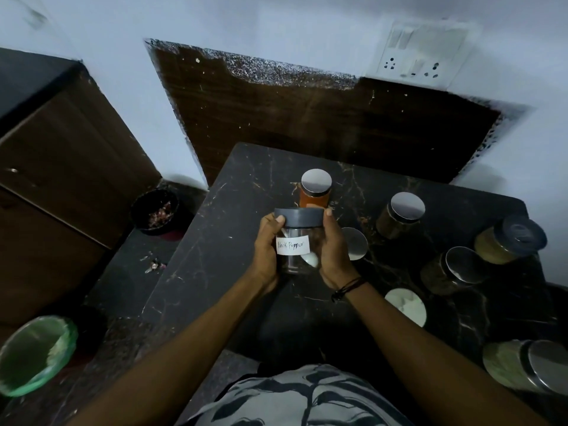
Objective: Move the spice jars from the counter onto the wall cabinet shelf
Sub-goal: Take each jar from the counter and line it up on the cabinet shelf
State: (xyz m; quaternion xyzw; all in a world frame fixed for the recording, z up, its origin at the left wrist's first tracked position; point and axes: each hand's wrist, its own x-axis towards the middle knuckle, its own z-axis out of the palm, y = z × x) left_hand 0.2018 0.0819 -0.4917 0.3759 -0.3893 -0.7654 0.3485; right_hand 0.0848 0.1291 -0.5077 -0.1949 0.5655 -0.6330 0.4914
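A clear jar with a grey lid and a white "Black Pepper" label (293, 245) is held above the dark marble counter (215, 241). My left hand (266, 250) grips its left side and my right hand (333, 250) grips its right side, thumbs near the lid. Behind it stands a jar of orange-red spice (315, 192) with a shiny lid. Several more spice jars sit to the right: a dark one (399, 216), a yellow one with a grey lid (507, 241), another dark one (455, 272), a pale one (405, 305) and a greenish one (522, 367). The wall cabinet shelf is out of view.
A brown wooden panel (307, 118) backs the counter, with a switch and socket plate (421, 53) at upper right. A brown cabinet (61, 179) stands at left. On the floor are a dark bowl of scraps (156, 210) and a green-lined bin (33, 355).
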